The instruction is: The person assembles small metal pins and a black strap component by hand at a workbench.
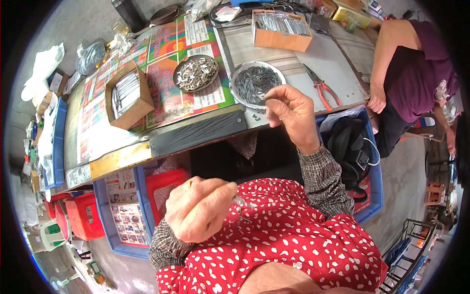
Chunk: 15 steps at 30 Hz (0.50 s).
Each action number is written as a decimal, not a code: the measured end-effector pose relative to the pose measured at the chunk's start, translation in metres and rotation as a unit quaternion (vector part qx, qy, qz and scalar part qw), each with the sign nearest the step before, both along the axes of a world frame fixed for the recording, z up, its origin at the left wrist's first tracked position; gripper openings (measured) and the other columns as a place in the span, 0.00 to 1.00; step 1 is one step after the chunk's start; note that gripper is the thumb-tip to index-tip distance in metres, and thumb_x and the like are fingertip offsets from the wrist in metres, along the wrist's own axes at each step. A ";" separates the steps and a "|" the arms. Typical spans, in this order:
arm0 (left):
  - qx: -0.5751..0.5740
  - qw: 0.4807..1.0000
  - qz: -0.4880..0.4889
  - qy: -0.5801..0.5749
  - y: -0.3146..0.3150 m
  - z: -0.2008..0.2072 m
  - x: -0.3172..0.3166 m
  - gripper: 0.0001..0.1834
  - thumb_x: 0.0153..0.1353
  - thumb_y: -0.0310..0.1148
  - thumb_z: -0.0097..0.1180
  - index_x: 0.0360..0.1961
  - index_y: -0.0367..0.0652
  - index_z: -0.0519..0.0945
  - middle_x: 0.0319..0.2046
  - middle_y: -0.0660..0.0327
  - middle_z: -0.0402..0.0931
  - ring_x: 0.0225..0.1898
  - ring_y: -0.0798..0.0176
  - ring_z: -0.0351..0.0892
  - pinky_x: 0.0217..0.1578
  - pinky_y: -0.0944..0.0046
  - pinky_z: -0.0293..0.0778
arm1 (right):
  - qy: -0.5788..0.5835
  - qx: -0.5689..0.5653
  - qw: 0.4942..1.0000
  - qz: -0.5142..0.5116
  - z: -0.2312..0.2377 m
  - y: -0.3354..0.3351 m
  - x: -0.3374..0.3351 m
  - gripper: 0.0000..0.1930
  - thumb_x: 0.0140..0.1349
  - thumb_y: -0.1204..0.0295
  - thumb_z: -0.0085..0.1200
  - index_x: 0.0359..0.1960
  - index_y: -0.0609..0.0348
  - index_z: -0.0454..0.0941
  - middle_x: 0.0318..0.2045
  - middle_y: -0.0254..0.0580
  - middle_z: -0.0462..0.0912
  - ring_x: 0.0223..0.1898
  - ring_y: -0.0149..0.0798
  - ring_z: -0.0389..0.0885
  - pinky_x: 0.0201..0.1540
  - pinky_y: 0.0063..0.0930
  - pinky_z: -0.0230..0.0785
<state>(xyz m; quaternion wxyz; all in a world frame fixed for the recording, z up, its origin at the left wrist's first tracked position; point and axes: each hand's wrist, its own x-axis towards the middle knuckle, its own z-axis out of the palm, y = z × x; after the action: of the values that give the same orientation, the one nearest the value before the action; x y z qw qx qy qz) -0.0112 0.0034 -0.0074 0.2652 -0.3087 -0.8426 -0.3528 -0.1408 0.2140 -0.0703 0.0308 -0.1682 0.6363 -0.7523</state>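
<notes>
My left hand is closed in front of my chest, below the table's front edge. From its fingertips sticks a small, shiny, thin metal piece, too blurred to name. My right hand is raised over the table edge, thumb and index finger pinched together; anything between them is too small to make out. Just behind its fingers is a pale round bowl of dark, slim metal pins. To the left of that, a dark dish holds many short silvery and cream-coloured cylinders.
Red-handled pliers lie right of the bowl. Cardboard boxes of thin metal strips stand at left and far back. A blue crate with a black bag is at my right. Another person's arm rests at the table's right.
</notes>
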 end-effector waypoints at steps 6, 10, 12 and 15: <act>0.044 0.991 -0.098 0.075 -0.002 0.006 0.003 0.18 0.38 0.21 0.60 0.36 0.29 0.79 0.28 0.50 0.77 0.20 0.62 0.75 0.18 0.68 0.72 | -0.005 0.005 1.000 0.002 0.003 -0.001 0.001 0.05 0.63 0.76 0.50 0.37 0.64 0.74 0.22 0.33 0.76 0.20 0.21 0.72 0.23 0.13 0.67; 0.111 0.981 -0.116 0.107 0.008 0.013 0.007 0.14 0.41 0.24 0.59 0.34 0.32 0.80 0.25 0.52 0.77 0.17 0.67 0.72 0.19 0.70 0.71 | -0.017 -0.009 1.000 0.010 0.003 0.000 0.002 0.05 0.63 0.76 0.50 0.38 0.64 0.73 0.23 0.34 0.77 0.21 0.22 0.74 0.24 0.15 0.69; 0.084 0.982 -0.137 0.103 0.005 0.019 0.009 0.13 0.42 0.25 0.58 0.33 0.33 0.80 0.24 0.53 0.77 0.17 0.67 0.72 0.19 0.70 0.72 | -0.016 -0.010 1.000 0.007 0.002 0.001 0.003 0.05 0.63 0.76 0.50 0.38 0.64 0.73 0.23 0.34 0.77 0.21 0.23 0.74 0.24 0.15 0.69; 0.032 0.986 -0.127 0.105 0.006 0.024 0.017 0.18 0.43 0.27 0.67 0.37 0.38 0.76 0.27 0.53 0.76 0.17 0.67 0.73 0.18 0.69 0.72 | -0.034 -0.018 0.999 0.025 0.000 0.001 0.003 0.06 0.62 0.77 0.49 0.39 0.65 0.73 0.25 0.39 0.79 0.23 0.28 0.78 0.26 0.17 0.71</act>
<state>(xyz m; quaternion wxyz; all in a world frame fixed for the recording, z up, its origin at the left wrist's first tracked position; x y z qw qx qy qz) 0.0054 0.0094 0.0167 0.3147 -0.4396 -0.7527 -0.3758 -0.1377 0.2152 -0.0703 0.0687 -0.1588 0.6169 -0.7678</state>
